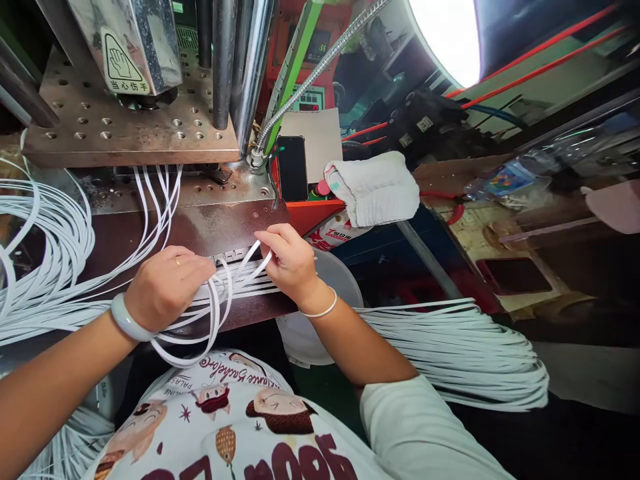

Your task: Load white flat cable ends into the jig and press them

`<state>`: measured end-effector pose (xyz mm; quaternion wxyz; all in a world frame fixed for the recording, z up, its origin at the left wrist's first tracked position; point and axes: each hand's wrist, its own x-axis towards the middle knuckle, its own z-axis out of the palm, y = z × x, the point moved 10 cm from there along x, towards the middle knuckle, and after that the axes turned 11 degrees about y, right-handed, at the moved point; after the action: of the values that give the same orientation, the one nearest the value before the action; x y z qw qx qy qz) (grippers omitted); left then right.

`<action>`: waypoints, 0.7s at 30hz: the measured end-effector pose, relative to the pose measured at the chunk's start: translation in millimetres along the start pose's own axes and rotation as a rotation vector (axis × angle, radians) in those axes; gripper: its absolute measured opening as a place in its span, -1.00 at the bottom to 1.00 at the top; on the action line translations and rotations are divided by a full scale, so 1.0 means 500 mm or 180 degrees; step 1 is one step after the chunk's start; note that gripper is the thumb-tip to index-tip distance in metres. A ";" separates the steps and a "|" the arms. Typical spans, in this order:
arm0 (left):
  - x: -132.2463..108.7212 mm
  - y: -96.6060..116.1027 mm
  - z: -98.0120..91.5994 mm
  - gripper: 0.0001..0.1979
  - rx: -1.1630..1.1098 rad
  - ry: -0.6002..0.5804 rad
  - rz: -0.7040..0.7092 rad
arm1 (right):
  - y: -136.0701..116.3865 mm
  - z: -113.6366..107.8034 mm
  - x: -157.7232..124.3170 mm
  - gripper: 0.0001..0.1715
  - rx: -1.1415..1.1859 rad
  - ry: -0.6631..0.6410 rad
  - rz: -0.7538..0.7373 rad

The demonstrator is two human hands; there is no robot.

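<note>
Left hand [173, 287]: closed on white cables [217, 313]
Right hand [290, 263]: pinching cables
Cables: looped between both hands, by the bench [205, 223]
Tangle: crossed loops could snag (others lie close) if pulled unevenly

Cables [73, 233], left and right: I saw white. Near garment [225, 427]: white, printed with maroon lettering and cartoon figures. Far post [293, 70]: showed bright green. Towel [383, 190], right: looked white. Far-left warning label [123, 63]: was pale, black-printed.
</note>
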<state>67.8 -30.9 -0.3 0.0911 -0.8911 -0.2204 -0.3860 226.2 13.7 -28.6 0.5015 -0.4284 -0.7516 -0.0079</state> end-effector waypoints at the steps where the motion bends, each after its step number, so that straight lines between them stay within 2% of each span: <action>1: -0.003 -0.006 0.000 -0.78 0.0034 -0.0027 -0.0065 | -0.006 -0.001 0.007 -0.74 0.0222 -0.0020 0.0039; 6: -0.023 -0.061 -0.010 -0.67 0.0941 -0.0487 -0.0598 | -0.009 0.040 0.023 -0.76 0.1368 -0.0487 0.0364; 8: -0.023 -0.075 -0.025 -0.69 0.0690 -0.0452 -0.0878 | -0.004 0.058 0.023 -0.72 0.1542 -0.0532 0.0381; 12: -0.015 -0.089 -0.036 -0.80 -0.0462 -0.0157 -0.1274 | 0.005 0.074 0.022 -0.72 0.1608 -0.0415 0.0331; 18: -0.044 -0.118 0.004 -0.76 -0.0388 -0.0352 -0.1574 | -0.005 0.071 0.010 -0.74 0.1105 -0.0461 0.0107; 21: -0.048 -0.115 0.006 -0.75 -0.0260 -0.0316 -0.1460 | -0.016 0.059 0.007 -0.74 0.1095 -0.0342 -0.0038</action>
<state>28.4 13.5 -20.4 -0.0461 -0.8386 -0.4055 -0.3610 198.7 24.0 -37.2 0.5264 -0.3315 -0.7702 0.1407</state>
